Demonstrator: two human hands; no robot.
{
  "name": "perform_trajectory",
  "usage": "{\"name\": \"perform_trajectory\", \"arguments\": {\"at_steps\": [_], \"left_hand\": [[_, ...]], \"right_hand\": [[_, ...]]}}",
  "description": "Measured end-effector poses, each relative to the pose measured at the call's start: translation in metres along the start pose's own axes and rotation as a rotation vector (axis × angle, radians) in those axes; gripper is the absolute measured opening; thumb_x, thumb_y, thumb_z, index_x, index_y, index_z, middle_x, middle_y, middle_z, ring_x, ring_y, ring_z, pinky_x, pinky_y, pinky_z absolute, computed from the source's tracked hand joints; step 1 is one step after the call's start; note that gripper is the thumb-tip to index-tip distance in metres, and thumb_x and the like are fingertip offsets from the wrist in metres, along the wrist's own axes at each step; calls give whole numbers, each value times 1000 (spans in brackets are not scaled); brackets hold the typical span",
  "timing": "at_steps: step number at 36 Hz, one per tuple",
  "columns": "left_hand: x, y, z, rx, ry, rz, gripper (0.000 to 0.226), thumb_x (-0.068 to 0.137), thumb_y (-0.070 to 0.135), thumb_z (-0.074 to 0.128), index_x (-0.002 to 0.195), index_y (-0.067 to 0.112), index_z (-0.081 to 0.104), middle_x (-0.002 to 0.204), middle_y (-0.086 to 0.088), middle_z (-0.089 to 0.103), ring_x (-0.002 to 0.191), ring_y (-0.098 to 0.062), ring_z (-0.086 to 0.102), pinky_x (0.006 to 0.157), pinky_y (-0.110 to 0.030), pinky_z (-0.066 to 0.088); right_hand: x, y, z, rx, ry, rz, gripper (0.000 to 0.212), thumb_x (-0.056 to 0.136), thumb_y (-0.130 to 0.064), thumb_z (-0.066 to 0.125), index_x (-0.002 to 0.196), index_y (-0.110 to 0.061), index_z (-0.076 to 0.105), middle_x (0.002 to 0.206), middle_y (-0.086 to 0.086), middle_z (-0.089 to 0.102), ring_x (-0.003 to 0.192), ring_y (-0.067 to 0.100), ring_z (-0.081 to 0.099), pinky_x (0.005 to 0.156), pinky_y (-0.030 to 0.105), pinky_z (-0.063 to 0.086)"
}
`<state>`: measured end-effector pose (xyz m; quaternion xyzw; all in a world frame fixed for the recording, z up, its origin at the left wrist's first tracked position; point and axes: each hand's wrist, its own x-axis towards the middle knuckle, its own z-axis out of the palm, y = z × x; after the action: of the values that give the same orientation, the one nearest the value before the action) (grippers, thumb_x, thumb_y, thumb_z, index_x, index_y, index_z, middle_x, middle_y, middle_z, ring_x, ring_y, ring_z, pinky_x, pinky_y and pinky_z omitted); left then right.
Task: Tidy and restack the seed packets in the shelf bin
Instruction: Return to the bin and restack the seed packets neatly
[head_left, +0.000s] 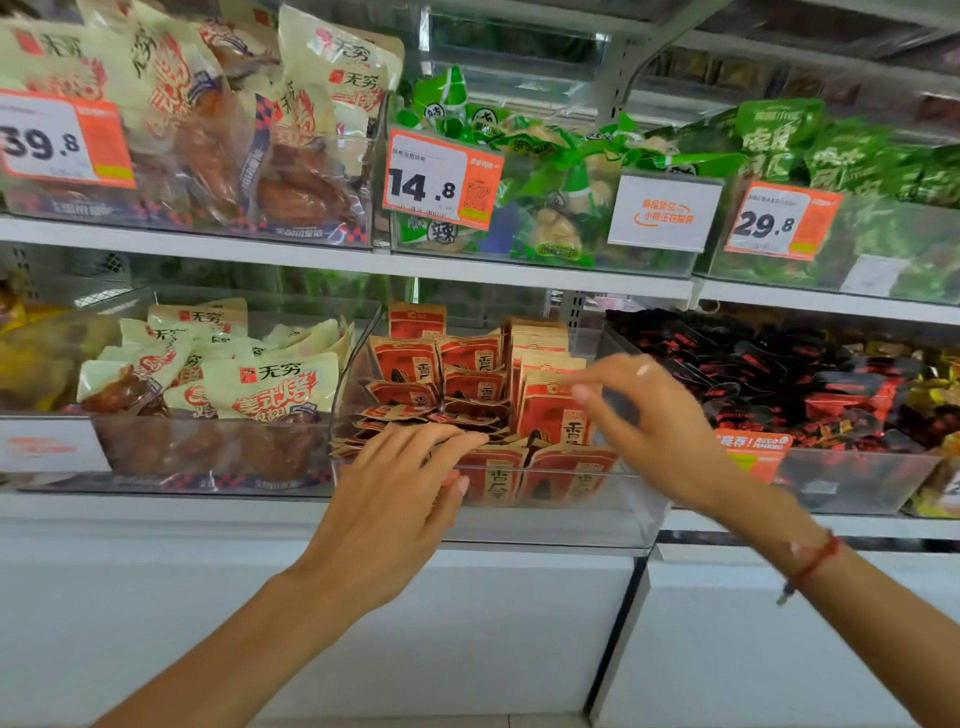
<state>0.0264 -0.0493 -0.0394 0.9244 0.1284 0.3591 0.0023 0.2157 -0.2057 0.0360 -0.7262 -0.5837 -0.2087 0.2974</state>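
Two hands in the clear bin (597, 512): left (410, 470) flat on red seed packets (470, 387), right (639, 402) pinching one

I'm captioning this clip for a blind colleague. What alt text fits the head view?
Two bare hands reach into a clear shelf bin of red and tan seed packets: the left hand lies flat on the loose packets at the front, while the right hand touches an upright row of packets on the right. Neighbouring bins hold other packaged snacks, with orange price tags on the shelf above.
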Motion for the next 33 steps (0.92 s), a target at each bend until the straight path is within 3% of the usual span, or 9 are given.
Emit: {"name": "perform_trajectory", "arguments": {"at_steps": [3, 6, 8, 10, 15, 18, 23, 26, 33], "left_hand": [[0, -1, 0, -8, -5, 4, 38, 95, 38, 33, 130, 32, 47, 121, 14, 58, 112, -8, 51, 96, -29, 42], [0, 0, -1, -12, -7, 3, 38, 95, 38, 33, 131, 32, 45, 122, 14, 58, 112, -7, 51, 98, -26, 41], [-1, 0, -3, -14, -9, 9, 40, 95, 38, 34, 133, 32, 44, 123, 15, 58, 112, -6, 50, 98, -25, 39], [0, 0, -5, -20, -19, 14, 41, 96, 38, 34, 135, 32, 44, 124, 15, 57, 113, -5, 49, 96, -27, 44], [1, 2, -8, -27, -35, 19, 41, 96, 39, 35, 134, 30, 47, 124, 15, 57, 113, -6, 52, 95, -28, 46], [1, 3, -10, -37, -34, 18, 41, 96, 39, 35, 133, 29, 49, 123, 14, 58, 112, -7, 53, 95, -28, 46], [1, 7, -17, -121, -49, -27, 40, 99, 38, 40, 139, 32, 43, 131, 17, 52, 121, -1, 41, 104, -23, 35], [1, 8, -24, -260, -42, -143, 44, 100, 41, 39, 143, 38, 33, 137, 25, 41, 125, 10, 31, 102, -10, 19], [2, 15, -48, -679, 181, -385, 43, 91, 63, 34, 128, 44, 47, 122, 32, 51, 117, 12, 44, 95, -17, 36]], "right_hand": [[30, 13, -4, -72, -50, 101, 34, 93, -31, 54, 125, -22, 58, 118, -2, 60, 109, 14, 50, 85, 28, 40], [51, 22, 0, -136, -351, 176, 41, 92, -29, 58, 130, -15, 55, 127, 7, 59, 114, 26, 54, 93, 35, 43], [56, 23, 6, -174, -518, 210, 31, 91, -32, 59, 117, -16, 63, 116, 5, 66, 105, 26, 61, 91, 39, 48], [55, 21, 10, -208, -527, 200, 17, 90, -30, 60, 102, -19, 65, 102, 1, 68, 95, 25, 63, 82, 42, 50], [41, 8, 5, -323, -359, 88, 13, 94, -27, 53, 103, -25, 62, 103, -4, 69, 95, 24, 62, 73, 36, 49], [37, 1, -5, -330, -171, 41, 23, 95, -26, 53, 116, -22, 61, 108, -1, 67, 101, 24, 60, 73, 31, 44], [31, -17, -28, -273, 212, -146, 20, 87, -12, 65, 106, -13, 67, 98, 4, 70, 90, 25, 62, 72, 29, 46], [24, -33, -38, -141, 447, -170, 19, 87, -11, 65, 106, -9, 66, 93, 5, 68, 85, 18, 59, 72, 24, 44], [19, -81, -44, 352, 615, -76, 22, 85, -7, 67, 103, -18, 59, 90, -16, 61, 78, -10, 57, 72, 5, 43]]}}
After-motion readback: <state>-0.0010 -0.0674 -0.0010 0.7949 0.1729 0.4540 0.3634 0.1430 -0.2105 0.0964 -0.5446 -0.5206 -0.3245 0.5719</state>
